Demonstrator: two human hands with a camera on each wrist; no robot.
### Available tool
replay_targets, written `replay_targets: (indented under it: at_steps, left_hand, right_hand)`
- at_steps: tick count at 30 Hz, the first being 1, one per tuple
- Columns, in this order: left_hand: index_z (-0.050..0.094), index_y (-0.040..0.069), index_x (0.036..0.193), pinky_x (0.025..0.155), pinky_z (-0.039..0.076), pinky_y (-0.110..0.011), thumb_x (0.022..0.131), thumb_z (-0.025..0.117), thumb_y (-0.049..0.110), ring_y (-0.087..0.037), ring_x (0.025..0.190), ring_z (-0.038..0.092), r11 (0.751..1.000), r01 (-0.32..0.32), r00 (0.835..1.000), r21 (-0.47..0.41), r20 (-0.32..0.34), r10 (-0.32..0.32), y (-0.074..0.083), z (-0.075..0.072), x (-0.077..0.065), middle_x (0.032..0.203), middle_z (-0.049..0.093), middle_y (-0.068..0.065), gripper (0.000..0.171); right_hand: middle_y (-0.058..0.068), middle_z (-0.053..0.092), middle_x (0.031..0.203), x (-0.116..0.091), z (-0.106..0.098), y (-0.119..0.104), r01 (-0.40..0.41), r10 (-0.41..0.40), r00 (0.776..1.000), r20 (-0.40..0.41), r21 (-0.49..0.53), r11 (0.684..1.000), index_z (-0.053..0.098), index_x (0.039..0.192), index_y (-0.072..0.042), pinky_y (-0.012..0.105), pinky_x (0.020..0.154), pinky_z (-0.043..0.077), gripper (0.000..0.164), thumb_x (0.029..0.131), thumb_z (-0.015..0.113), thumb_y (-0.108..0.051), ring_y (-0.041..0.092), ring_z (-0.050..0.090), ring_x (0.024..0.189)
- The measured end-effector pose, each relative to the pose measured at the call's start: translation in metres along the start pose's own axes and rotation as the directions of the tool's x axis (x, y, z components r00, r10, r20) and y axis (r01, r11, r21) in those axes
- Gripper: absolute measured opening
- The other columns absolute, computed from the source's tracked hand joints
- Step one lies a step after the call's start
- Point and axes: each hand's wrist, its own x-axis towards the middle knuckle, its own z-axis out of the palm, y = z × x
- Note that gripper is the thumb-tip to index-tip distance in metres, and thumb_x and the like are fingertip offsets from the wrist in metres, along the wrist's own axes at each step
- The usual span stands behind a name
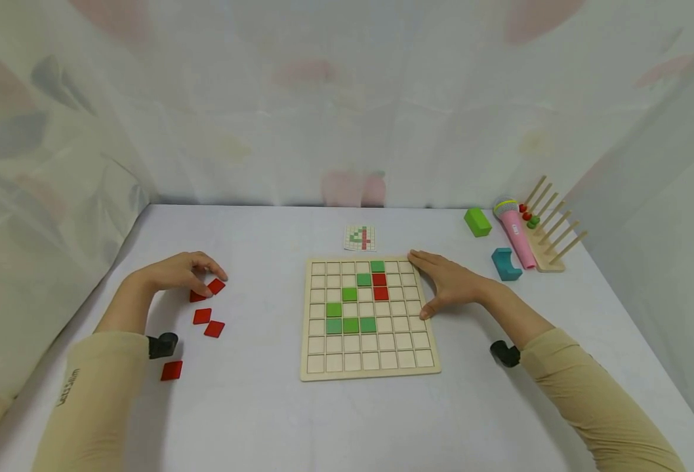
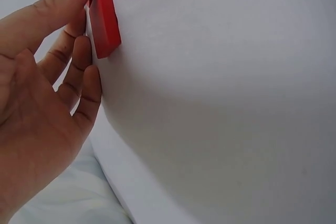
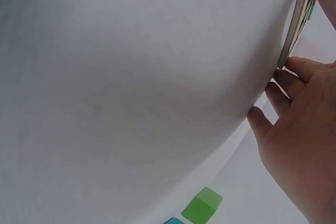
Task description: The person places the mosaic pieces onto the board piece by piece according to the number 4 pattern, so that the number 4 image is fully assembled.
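On the left of the table my left hand (image 1: 172,272) pinches a red square tile (image 1: 216,286) between thumb and fingers. Another red tile (image 2: 106,22) lies right beside those fingers. The grid board (image 1: 317,368) is pale wood, in the middle of the table. Several green tiles (image 1: 349,294) and two red tiles (image 1: 380,294) sit in its squares. My right hand (image 1: 450,280) rests along the board's upper right edge, fingers extended and thumb lower down the side; in the right wrist view the fingertips touch the board's rim (image 3: 295,19).
More loose red tiles (image 1: 202,316) lie near my left forearm. A small pattern card (image 1: 360,238) lies behind the board. At the back right are a green block (image 1: 477,222), a teal curved block (image 1: 506,264), a pink toy microphone (image 1: 518,237) and a wooden peg stand (image 1: 550,257).
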Motion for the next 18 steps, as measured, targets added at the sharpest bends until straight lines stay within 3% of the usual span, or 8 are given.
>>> replay_targets:
  at_steps: [8, 18]
  left_hand:
    - [0.072, 0.010, 0.111, 0.082, 0.044, -0.030, 0.080, 0.077, 0.014, -0.030, 0.111, 0.042, 0.998, 0.044, 0.999, 0.051, -0.029, -0.043, 0.003, 0.001, 0.005, 0.122, 0.056, -0.016, 0.032]
    - [0.065, 0.008, 0.105, 0.074, 0.046, -0.029, 0.082, 0.075, 0.012, -0.026, 0.099, 0.049, 0.995, 0.068, 0.996, 0.067, -0.063, -0.064, 0.012, 0.003, 0.012, 0.099, 0.059, -0.011, 0.025]
  right_hand:
    - [0.016, 0.017, 0.166, 0.000, 0.000, 0.000, 0.006, -0.006, 1.000, -0.001, 0.002, 1.000, 0.018, 0.157, -0.002, 0.061, 0.122, 0.019, 0.124, 0.066, 0.084, -0.054, 0.039, 0.015, 0.154]
    - [0.017, 0.016, 0.166, 0.000, 0.000, 0.001, 0.008, -0.008, 1.000, -0.001, 0.004, 1.000, 0.018, 0.157, -0.003, 0.062, 0.121, 0.020, 0.124, 0.066, 0.084, -0.054, 0.040, 0.015, 0.154]
